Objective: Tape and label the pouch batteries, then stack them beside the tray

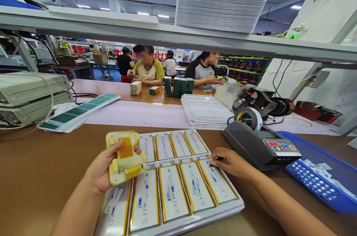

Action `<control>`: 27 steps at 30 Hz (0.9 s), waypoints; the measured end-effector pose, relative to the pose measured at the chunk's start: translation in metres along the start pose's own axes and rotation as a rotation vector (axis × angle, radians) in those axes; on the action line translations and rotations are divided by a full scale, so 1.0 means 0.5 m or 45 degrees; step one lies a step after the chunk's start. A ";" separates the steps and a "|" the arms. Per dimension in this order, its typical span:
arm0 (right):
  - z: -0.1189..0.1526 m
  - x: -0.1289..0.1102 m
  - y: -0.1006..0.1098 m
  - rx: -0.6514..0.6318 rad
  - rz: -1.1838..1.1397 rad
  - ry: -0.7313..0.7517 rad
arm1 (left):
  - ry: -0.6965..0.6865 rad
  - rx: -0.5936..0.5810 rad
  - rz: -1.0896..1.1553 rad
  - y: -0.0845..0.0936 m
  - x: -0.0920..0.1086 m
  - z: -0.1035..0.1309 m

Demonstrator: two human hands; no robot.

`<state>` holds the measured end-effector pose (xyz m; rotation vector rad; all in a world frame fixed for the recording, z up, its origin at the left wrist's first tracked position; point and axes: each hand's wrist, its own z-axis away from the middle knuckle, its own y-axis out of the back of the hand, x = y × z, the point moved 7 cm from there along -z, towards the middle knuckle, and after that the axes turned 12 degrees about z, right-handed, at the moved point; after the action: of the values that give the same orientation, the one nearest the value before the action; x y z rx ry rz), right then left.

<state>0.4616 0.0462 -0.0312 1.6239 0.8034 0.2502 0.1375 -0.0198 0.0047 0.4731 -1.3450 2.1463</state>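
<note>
My left hand [103, 167] grips a pale yellow plastic fixture [126, 157] with an orange-yellow patch, raised over the left side of a white plastic tray [206, 215]. In the tray lie two rows of flat white pouch batteries with yellow edges. Blue-printed 3M tape strips show on the front-row ones, such as the battery [173, 193] near the middle. My right hand [230, 161] is at the upper end of the rightmost front battery [219, 182], fingers pinched. Something small and dark shows at the fingertips; I cannot make out what it is.
A tape dispenser [259, 143] and a blue basket [320, 186] with white scraps stand right. Behind are stacked white trays [206, 109], green-and-white sheets [80, 113] and battery stacks [180, 86]. A shelf beam [156, 33] crosses overhead. Two people [149, 68] sit opposite.
</note>
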 end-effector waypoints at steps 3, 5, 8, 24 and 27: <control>-0.004 -0.020 0.005 -0.033 0.123 0.059 | -0.100 -0.007 0.006 0.023 0.048 0.004; -0.007 -0.029 0.009 -0.059 0.201 0.051 | -0.163 -0.023 0.025 0.037 0.068 -0.002; -0.015 -0.030 0.019 -0.034 0.275 -0.030 | -0.218 -0.034 0.072 0.053 0.072 -0.025; -0.039 0.008 0.028 0.090 -0.237 -0.104 | -0.079 -0.176 0.106 0.061 0.039 -0.070; -0.050 0.003 0.030 0.133 -0.250 -0.105 | -0.096 -0.173 0.094 0.059 0.038 -0.066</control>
<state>0.4535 0.0664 -0.0115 1.6279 0.9179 0.0016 0.1044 0.0047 -0.0196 0.4609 -1.5612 2.0969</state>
